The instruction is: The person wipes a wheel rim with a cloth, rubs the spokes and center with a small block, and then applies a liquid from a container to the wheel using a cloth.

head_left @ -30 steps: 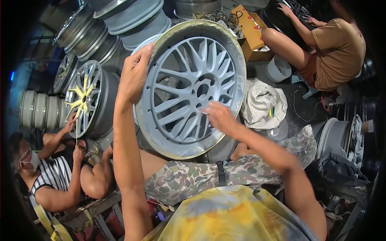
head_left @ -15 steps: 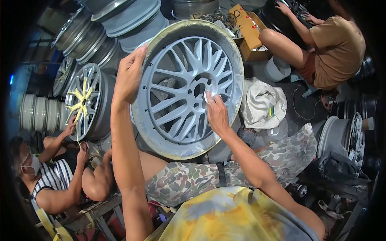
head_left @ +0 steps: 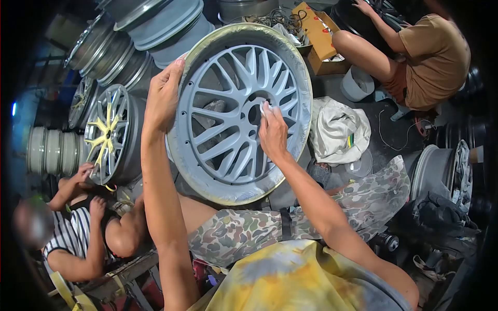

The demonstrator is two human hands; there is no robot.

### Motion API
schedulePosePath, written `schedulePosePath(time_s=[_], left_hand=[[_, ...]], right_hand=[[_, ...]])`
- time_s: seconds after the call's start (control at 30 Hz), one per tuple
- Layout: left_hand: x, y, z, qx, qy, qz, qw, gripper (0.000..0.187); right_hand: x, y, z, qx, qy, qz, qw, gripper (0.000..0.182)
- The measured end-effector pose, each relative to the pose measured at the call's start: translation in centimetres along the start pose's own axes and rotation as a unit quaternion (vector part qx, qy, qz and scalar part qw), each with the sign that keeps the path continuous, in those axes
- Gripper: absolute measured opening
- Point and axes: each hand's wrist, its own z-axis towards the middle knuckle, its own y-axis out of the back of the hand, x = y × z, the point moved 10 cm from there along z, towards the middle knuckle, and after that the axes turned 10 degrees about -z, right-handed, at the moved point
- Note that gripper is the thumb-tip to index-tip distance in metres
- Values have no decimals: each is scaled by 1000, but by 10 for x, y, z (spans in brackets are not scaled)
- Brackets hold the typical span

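Observation:
A large grey wheel rim [head_left: 218, 147] with many thin spokes stands tilted in front of me, its outer lip covered by yellowish tape and film. My left hand [head_left: 162, 96] grips the rim's left edge, fingers wrapped round it. Near the centre hole, my right hand [head_left: 273, 129] pinches a small white pad [head_left: 265, 106] against the hub face. Most of the pad is hidden under my fingertips.
At the left, a co-worker in a striped top [head_left: 72, 233] sits by a spoked wheel with yellow tape [head_left: 106, 133]. Another person in a brown shirt [head_left: 436, 62] sits upper right. Stacked rims [head_left: 166, 26], a white cloth sack [head_left: 340, 129], a bucket [head_left: 357, 84] and a cardboard box [head_left: 329, 66] surround the rim.
My right hand has moved up and slightly left across the hub with the pad. The rim has shifted slightly left. The striped-top co-worker's hands have come away from the yellow tape strip.

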Motion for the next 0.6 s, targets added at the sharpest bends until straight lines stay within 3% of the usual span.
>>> schedulePosePath(time_s=[0.03,0.07,0.2,0.27,0.37,0.43,0.53,0.57,0.6], left_hand=[[-3,-2,1,-6,-9,-3,1000,46],[-4,-4,1,-3,-11,-5,1000,46],[-1,0,1,7,3,-4,1000,46],[-2,-1,3,11,-6,-12,1000,46],[2,1,2,3,27,-15,1000,46],[0,0,1,11,1,-9,1000,46],[0,-3,-1,7,16,-17,1000,46],[-1,-4,0,11,13,-17,1000,46],[-4,-4,0,13,4,-12,1000,46]], right_hand=[[3,3,8,-22,-16,41,999,39],[19,3,12,-33,43,39,998,41],[38,12,1,11,77,21,997,45],[23,-4,-26,152,148,-3,977,45],[4,21,-22,143,154,31,977,46],[6,25,-1,116,107,22,987,46],[32,5,14,51,132,8,990,44],[44,6,4,-10,155,31,987,43],[47,1,-5,48,166,22,985,43]])
